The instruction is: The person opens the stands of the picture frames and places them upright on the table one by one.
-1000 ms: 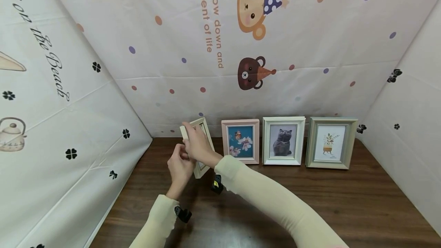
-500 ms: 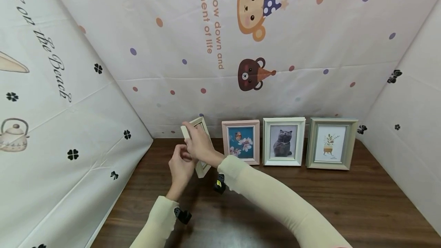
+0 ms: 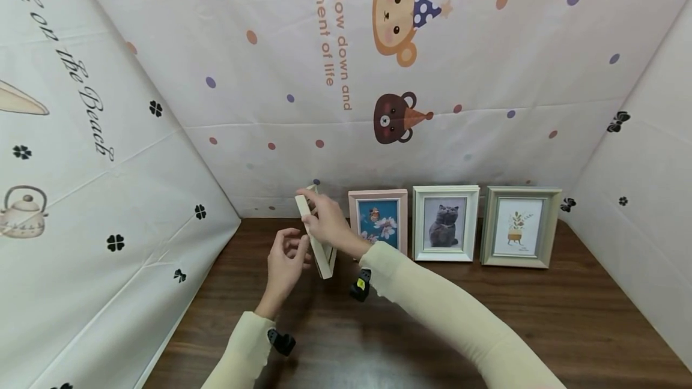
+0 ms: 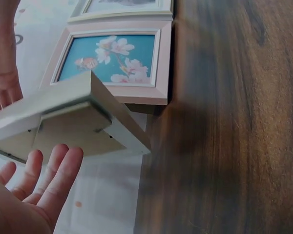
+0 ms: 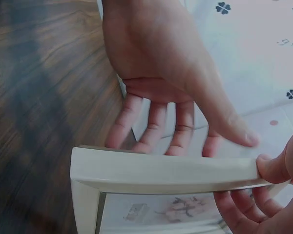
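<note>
A cream picture frame (image 3: pixel 320 257) stands turned edge-on at the left of the row, close over the table. My right hand (image 3: pixel 328 221) grips it near the top, and in the right wrist view the thumb lies on the outer edge with fingers curled under the frame (image 5: pixel 161 171). Part of a pale picture (image 5: pixel 180 207) shows inside it. My left hand (image 3: pixel 285 262) is beside the frame's back, fingers loosely spread. In the left wrist view those fingers (image 4: pixel 58 175) lie in front of the frame's backing board (image 4: pixel 71 129), holding nothing.
To the right stand a pink frame (image 3: pixel 404 221) with blossoms, a white frame (image 3: pixel 417 239) with a grey cat, and a grey-green frame (image 3: pixel 486 245) with a potted plant. They line the back of the dark wooden table (image 3: pixel 432 293). Printed cloth (image 3: pixel 259 89) hangs behind.
My right hand has moved slightly right with the cream frame, turning it further edge-on. My left hand has let go of its side and drawn back, fingers loosening.
</note>
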The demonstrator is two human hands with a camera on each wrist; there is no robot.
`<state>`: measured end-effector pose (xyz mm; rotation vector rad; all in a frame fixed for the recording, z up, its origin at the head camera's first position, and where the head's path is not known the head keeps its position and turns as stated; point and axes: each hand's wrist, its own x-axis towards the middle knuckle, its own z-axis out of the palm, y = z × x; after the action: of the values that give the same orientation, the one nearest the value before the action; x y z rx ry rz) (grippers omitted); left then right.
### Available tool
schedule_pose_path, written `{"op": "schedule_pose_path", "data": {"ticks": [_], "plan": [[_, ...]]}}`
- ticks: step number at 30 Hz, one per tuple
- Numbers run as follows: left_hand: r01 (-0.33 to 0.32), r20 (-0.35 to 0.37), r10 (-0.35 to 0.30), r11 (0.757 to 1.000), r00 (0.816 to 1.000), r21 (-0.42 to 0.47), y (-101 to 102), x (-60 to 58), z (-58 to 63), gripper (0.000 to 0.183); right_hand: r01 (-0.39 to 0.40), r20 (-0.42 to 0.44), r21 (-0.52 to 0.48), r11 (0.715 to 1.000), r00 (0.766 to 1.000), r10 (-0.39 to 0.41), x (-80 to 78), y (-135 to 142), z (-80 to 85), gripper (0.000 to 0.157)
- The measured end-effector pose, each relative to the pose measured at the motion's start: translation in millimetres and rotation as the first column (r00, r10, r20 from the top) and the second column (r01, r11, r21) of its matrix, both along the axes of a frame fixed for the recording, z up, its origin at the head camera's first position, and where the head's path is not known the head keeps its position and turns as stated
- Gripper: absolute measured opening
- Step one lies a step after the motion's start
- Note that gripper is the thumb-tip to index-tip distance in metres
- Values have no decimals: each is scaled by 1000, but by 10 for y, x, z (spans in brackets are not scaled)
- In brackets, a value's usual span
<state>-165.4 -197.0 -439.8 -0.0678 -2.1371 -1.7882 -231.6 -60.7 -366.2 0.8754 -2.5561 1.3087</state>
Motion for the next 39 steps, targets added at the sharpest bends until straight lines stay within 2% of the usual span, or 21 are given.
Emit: {"op": "schedule_pose_path", "data": {"ticks": [4, 8, 15, 18, 23, 27, 32, 39], "plan": [[19, 69, -21, 999, 997, 30, 2, 23, 48, 38, -37, 22, -29, 999, 999, 37, -21, 78, 12, 57], [6, 127, -13, 998, 992, 58, -53, -114, -153, 43, -94, 44, -95, 991, 994, 98, -61, 167, 15, 58], [-22, 194, 12, 999, 981, 45, -22, -150, -224, 50, -168, 90, -159, 973, 979, 184, -194, 319, -1, 55], [-12, 210, 3, 999, 978, 41, 1, -155, -220, 55, -222, 101, -187, 957, 964, 244, -264, 378, -6, 54], [-5, 235, -4, 999, 972, 41, 53, -171, -208, 59, -329, 114, -215, 920, 927, 358, -366, 449, -21, 52], [-6, 255, -6, 999, 967, 44, 90, -174, -198, 60, -383, 124, -227, 896, 901, 416, -429, 482, -36, 50], [-5, 297, -14, 998, 955, 62, 108, -179, -198, 61, -401, 146, -246, 883, 885, 442, -463, 509, -54, 50], [-1, 324, -14, 999, 946, 45, 113, -165, -211, 58, -405, 153, -244, 881, 881, 447, -456, 523, -73, 49]]}}
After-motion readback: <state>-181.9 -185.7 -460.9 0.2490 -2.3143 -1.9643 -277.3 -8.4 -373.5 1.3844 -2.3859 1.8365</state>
